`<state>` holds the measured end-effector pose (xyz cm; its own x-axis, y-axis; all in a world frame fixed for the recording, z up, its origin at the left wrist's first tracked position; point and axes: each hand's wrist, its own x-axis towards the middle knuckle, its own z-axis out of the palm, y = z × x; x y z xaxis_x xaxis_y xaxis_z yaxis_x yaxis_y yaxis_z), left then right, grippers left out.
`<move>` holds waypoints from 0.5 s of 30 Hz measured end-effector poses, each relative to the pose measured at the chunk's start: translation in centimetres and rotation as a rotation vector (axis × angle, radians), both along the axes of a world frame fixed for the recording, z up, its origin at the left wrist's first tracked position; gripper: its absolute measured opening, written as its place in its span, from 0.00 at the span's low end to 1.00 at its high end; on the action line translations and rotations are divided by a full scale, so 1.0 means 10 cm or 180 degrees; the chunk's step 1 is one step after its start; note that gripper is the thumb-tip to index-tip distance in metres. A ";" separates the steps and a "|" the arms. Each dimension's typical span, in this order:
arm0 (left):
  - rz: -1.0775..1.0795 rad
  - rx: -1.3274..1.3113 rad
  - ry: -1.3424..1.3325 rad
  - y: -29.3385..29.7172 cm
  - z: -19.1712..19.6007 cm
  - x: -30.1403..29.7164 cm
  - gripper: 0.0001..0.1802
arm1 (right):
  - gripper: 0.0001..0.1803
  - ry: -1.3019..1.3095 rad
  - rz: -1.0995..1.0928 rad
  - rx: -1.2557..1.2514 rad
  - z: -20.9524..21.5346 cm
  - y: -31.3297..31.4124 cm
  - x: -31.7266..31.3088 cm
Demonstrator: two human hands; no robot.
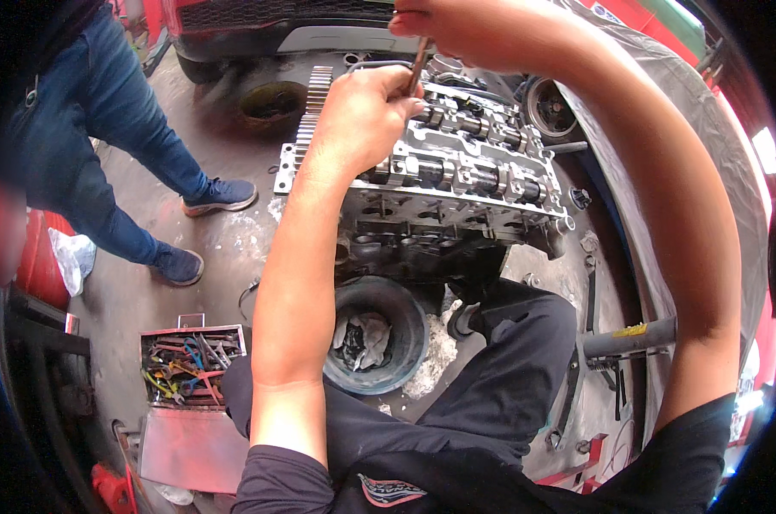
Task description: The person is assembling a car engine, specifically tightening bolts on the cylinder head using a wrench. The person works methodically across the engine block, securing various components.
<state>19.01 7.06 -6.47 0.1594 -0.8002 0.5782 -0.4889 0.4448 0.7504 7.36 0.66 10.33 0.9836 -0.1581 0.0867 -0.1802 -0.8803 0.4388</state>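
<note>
Over the far side of a grey metal cylinder head [456, 197], my left hand [362, 116] is closed, thumb and fingers around a slim brownish metal rod [419, 67]. The rod stands nearly upright, and its lower end is hidden. At its upper end my right hand [435, 26] is curled closed, partly cut off by the top edge of the view. Below the hands, camshafts [482, 178] with shiny lobes lie in rows along the cylinder head. A toothed gear [315, 98] stands at its left end. The cylinder head sits on a dark engine block [413, 248].
A dark basin [418, 343] with crumpled rags sits between my legs and the engine. At lower left lies an open metal toolbox [152, 364] full of hand tools. A person in jeans [139, 128] stands left. Wrenches [568, 385] lie right, near a grey post [632, 338]. A vehicle bumper [319, 43] is behind.
</note>
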 end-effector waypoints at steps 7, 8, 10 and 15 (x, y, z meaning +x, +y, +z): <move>0.0040 0.0403 -0.0513 0.30 0.11 -0.11 0.10 | 0.15 -0.0423 0.0221 0.1614 -0.10 0.29 -0.47; 0.0099 0.0377 -0.0545 0.29 0.08 -0.12 0.10 | 0.18 -0.0147 0.0219 0.1020 -0.11 0.31 -0.47; 0.0210 0.0323 -0.0620 0.30 0.05 -0.13 0.11 | 0.19 -0.0170 0.0413 0.0846 -0.15 0.29 -0.48; 0.0468 0.0248 -0.0906 0.30 0.00 -0.12 0.12 | 0.19 -0.0328 0.0710 0.0523 -0.22 0.23 -0.55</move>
